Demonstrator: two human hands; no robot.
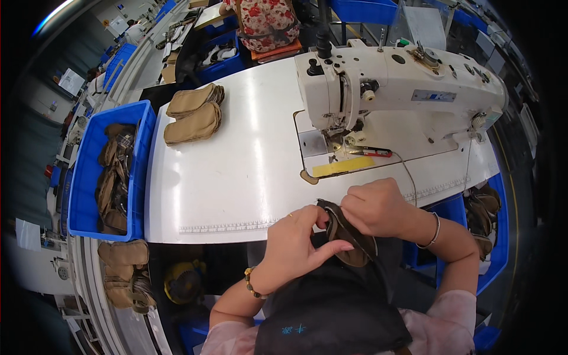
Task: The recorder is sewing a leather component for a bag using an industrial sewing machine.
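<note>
Both hands are at the table's front edge, gripping a dark brown fabric piece (355,255) with a rounded end and pale edging, perhaps part of a shoe. My left hand (299,245) has its fingers closed on the upper left edge, its thumb stretched across the piece. On the other side my right hand (373,207) pinches the top edge, knuckles up. The piece hangs over my dark apron (331,307). Beyond the hands stands a white sewing machine (390,77), with red-handled thread snips (376,152) and a yellow strip (343,167) by its needle area.
Two stacks of brown sole-shaped pieces (192,124) lie on the white table (236,171). A blue bin (76,195) of brown pieces stands at the left, more brown pieces (124,272) below it. Another blue bin (502,236) sits at the right. Someone in floral clothing (269,23) is beyond the table.
</note>
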